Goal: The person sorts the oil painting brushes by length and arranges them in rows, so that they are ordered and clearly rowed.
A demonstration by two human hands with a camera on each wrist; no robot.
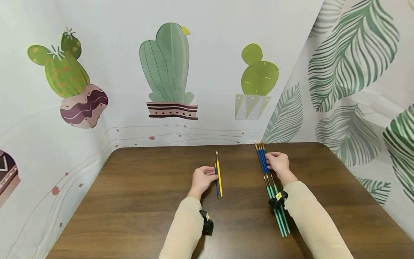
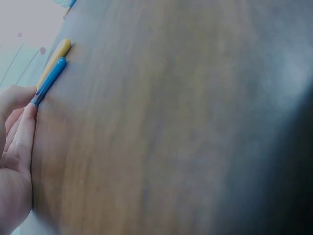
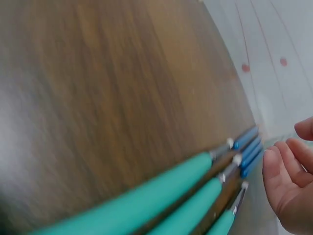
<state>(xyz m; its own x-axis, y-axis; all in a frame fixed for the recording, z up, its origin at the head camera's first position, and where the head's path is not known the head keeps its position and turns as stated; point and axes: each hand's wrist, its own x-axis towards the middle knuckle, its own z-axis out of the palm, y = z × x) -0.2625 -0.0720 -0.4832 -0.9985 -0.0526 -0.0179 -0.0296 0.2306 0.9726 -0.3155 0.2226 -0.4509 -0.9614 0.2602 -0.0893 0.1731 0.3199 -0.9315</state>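
Note:
My left hand (image 1: 201, 178) pinches a blue paintbrush (image 1: 217, 189) between thumb and fingers, near mid-table. Right beside it lies a yellow paintbrush (image 1: 220, 181), its pale tip pointing at the wall. In the left wrist view, the ends of the blue handle (image 2: 53, 78) and the yellow handle (image 2: 61, 48) stick out past the fingertips. My right hand (image 1: 279, 163) is at the right edge of a row of several blue paintbrushes (image 1: 261, 160). Its thumb stands apart from the fingers in the right wrist view, with nothing between them. Three green paintbrushes (image 3: 186, 174) lie nearer me, below the blue row.
The brown wooden table (image 1: 145, 201) ends at a wall hanging (image 1: 213, 72) printed with cacti and leaves. Blue brush tips reach the table's back edge. A black wrist camera (image 1: 278, 200) on the right sleeve hangs over the green brushes.

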